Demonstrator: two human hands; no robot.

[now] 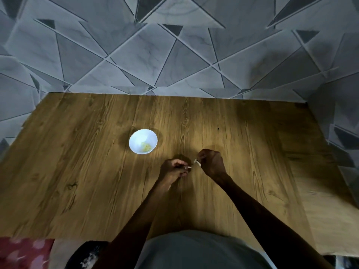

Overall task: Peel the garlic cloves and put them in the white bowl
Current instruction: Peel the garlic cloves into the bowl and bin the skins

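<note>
A small white bowl (143, 141) stands on the wooden table (77, 171), with a few pale yellow peeled garlic pieces (146, 146) inside near its front right. My left hand (173, 169) sits in front and right of the bowl, its fingers curled and pinching a small whitish bit at its fingertips. My right hand (211, 162) is close beside it, fingers curled, pinching a pale garlic clove or strip of skin (197, 162) that sticks out toward the left hand. Which piece is clove and which is skin is too small to tell.
The table's far edge meets a grey wall with a triangle pattern (174, 55); the wall also runs along the right side. A red patterned cloth (23, 253) lies below the table's near left corner. My grey shirt (194, 251) fills the bottom centre.
</note>
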